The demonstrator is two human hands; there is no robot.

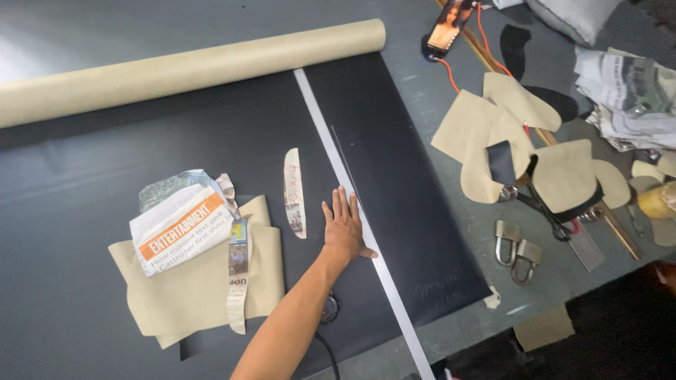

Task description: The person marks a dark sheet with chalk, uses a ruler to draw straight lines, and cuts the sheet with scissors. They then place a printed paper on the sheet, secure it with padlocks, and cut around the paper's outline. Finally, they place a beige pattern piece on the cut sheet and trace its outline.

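My left hand [343, 229] lies flat, palm down, on a black sheet [84, 183] with fingers stretched and thumb out to the right. The thumb and little-finger side touch a long metal ruler [332, 144] that runs diagonally across the sheet. Just left of the hand is a narrow crescent-shaped newspaper piece [294, 191]. The sheet unrolls from a beige roll [190, 69] at the far side. My right hand is out of view.
Folded newspaper pieces [182, 229] rest on beige cutouts [204, 292] at the left. On the right of the grey table lie more beige cutouts [486, 130], scissors [546, 211], two padlocks [517, 252], a phone [447, 28] with an orange cable, and crumpled newspapers [627, 91].
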